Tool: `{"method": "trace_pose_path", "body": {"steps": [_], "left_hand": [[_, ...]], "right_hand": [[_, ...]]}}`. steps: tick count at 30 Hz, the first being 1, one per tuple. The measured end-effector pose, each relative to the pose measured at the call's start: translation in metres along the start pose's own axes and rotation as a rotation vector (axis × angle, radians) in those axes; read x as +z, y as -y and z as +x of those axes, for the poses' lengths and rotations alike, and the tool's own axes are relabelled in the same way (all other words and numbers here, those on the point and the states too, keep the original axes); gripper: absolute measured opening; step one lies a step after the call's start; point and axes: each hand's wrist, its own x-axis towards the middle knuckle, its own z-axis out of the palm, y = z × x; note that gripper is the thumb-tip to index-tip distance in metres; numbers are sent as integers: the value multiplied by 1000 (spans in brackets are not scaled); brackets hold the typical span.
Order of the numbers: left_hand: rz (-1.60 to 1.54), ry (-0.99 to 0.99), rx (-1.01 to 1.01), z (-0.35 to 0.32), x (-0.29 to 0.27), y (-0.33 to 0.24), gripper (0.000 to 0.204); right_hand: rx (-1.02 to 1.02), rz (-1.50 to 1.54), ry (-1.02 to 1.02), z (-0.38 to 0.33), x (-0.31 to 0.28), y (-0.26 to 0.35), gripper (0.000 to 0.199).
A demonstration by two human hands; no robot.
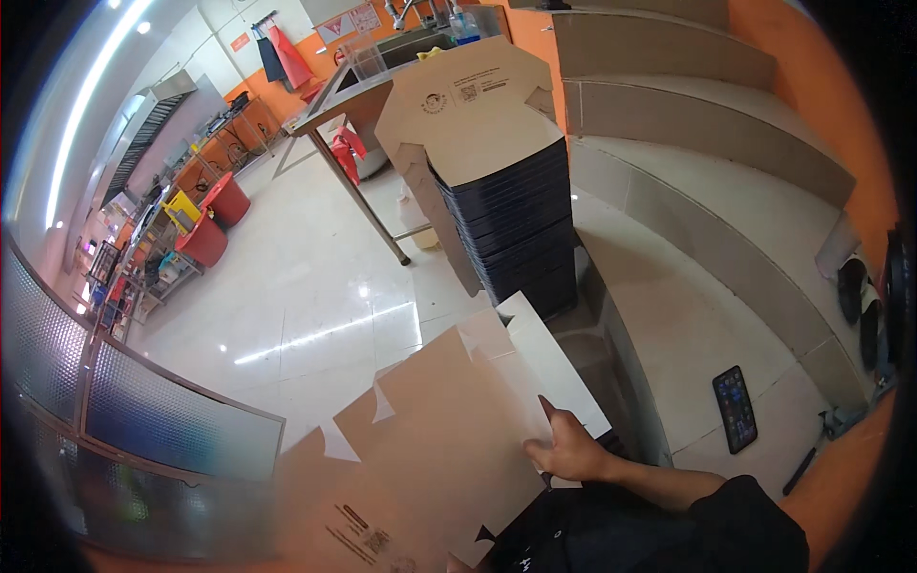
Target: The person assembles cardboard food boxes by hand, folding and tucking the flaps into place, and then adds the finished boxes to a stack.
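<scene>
A flat brown cardboard box blank (449, 411), die-cut with flaps and slots and printed near its lower end, lies tilted across my lap. At its right edge, my right hand (570, 451) grips it, thumb on the upper face and the fingers mostly hidden. Only a sliver of skin, apparently my left hand (460, 563), shows at the bottom edge by the blank; its fingers are hidden. Beneath the blank lies a pale cardboard sheet (559, 358). Beyond stands a tall stack of dark folded boxes (506, 224), topped by a brown printed blank (468, 105).
A phone (734, 409) lies on the step to my right. Tiled stairs (688, 124) curve up behind it. A metal sink table (368, 86) stands past the stack. Left are a framed textured-glass partition (181, 411) and, farther off, red bins (215, 224).
</scene>
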Motion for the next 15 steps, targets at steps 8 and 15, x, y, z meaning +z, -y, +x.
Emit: {"method": "trace_pose_path", "body": {"steps": [8, 15], "left_hand": [[85, 73, 13, 16, -2, -15, 44], [117, 18, -84, 32, -12, -9, 40]], "right_hand": [[-174, -101, -216, -3, 32, 7, 35], [-175, 350, 84, 9, 38, -89, 63]]}}
